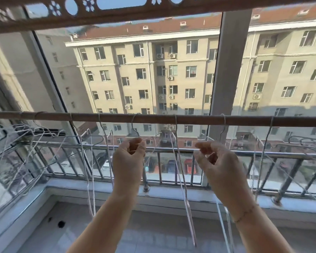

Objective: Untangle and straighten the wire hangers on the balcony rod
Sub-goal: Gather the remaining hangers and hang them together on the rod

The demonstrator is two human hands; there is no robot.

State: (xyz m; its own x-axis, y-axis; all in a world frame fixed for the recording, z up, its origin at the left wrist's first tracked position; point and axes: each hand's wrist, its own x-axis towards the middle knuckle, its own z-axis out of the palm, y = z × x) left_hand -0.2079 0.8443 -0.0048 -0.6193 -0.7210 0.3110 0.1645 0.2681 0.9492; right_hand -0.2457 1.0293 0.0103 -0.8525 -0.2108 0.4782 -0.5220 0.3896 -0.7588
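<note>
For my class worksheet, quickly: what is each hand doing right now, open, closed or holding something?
Left hand: fingers curled, pinching a hanger wire under the rod.
Right hand: fingers curled, apparently pinching another thin wire.

Entries, as I read them from my station:

1. Rod (190,119): both ends cut off, at 9 and 3 o'clock.
2. Left hanger cluster (35,136), 9 o'clock: a blurred tangle. I cannot count the hangers or follow any single wire.
3. Right hanger cluster (306,141), 3 o'clock: smeared and partly cut by the edge.
4. Long hanger (182,179), centre: its lower tip blurs out toward 6 o'clock.
5. Left hand (129,157) and right hand (213,157): fingertips curl near thin wire, too fine for me to tell whether either pinches it.
6. Forearms (102,225): cut off at 6 o'clock.
</note>
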